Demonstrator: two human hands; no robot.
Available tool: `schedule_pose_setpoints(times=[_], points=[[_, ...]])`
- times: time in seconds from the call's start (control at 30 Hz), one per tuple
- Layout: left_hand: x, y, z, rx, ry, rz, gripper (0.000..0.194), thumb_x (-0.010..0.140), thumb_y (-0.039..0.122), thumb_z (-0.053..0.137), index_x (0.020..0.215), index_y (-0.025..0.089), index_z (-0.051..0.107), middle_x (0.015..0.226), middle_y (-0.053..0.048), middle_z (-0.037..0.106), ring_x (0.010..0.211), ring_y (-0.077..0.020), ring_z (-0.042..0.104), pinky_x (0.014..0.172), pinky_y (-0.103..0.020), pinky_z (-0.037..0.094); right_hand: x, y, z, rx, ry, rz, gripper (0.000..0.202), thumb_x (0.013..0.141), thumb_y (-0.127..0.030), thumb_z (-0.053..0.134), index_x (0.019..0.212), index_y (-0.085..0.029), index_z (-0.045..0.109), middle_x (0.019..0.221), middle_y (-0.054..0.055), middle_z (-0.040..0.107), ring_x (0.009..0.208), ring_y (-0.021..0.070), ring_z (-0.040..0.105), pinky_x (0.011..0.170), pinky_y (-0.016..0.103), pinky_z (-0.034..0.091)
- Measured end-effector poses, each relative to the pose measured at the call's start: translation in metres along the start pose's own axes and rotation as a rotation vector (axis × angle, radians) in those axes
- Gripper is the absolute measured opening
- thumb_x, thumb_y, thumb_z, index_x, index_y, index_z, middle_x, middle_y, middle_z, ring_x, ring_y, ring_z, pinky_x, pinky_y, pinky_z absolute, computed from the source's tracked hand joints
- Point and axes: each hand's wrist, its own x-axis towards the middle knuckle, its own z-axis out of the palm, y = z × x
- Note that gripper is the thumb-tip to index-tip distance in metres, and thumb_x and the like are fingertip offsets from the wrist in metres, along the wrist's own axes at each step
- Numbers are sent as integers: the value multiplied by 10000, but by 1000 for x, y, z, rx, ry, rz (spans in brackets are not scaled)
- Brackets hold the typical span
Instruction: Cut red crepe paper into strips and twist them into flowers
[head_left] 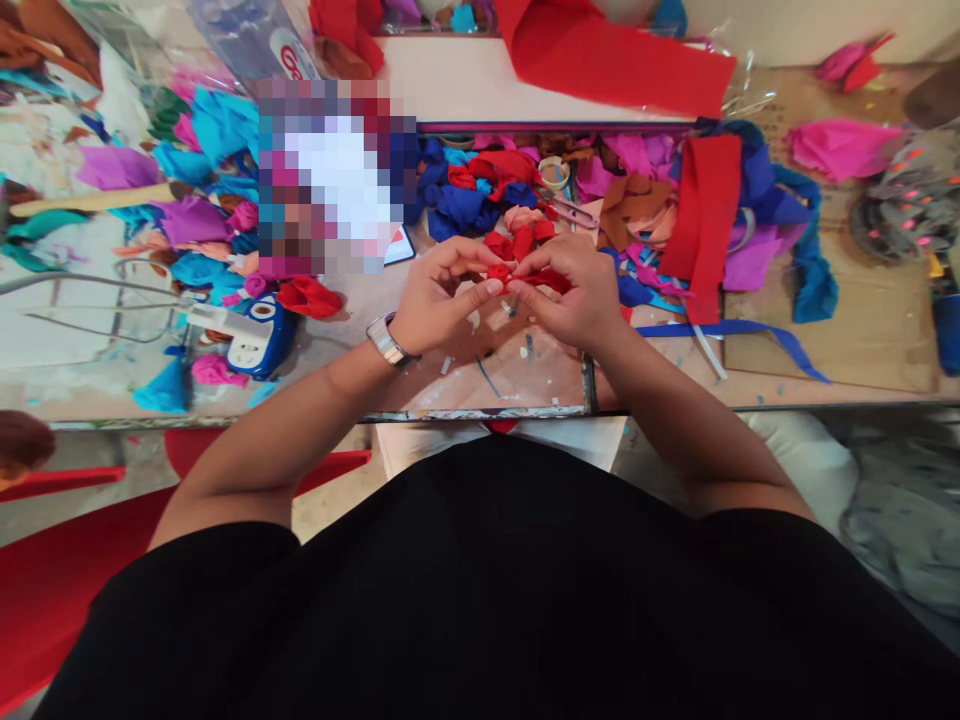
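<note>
Between my two hands, over the near part of the table, is a small rolled red crepe paper flower [498, 271]. My left hand [442, 298], with a metal-banded watch on its wrist, pinches the flower between thumb and fingers. From the other side my right hand [574, 290] is closed on the same flower, thumb and fingertips at its edge. Some red paper shows under the right hand's fingers. Just beyond the fingertips lie more red paper pieces [525, 238]. Small paper scraps are scattered on the tabletop below my hands.
Crumpled coloured paper [465, 205] is heaped behind my hands. A tape roll [553, 173] lies there. A blue-and-white power strip [262, 335] with a cable is at left. Red strips [701, 230] and a blue strip [750, 328] lie right, near cardboard [862, 340].
</note>
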Motion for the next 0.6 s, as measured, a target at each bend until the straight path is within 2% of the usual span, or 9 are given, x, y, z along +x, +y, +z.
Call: schedule_pose_setpoints(times=[0.4,0.6], points=[[0,-3,2,20,1,49,472,884,604,914,1151,248,754,1080,-58,831,977,-195,830,907,-356,695,0,1,2,-29,10,-22,345,1010,-606,737,948,-267,746,935,23,786,919,249,719,973,477,541],[1,-1,0,59,31,42,481,914,671,854,1168,273,759,1124,-62,833,1001,-219,835,882,-386,697,0,3,0,-39,-11,-73,318,1017,-603,732,1043,-287,741,1003,33,786,972,269,725,986,501,552]])
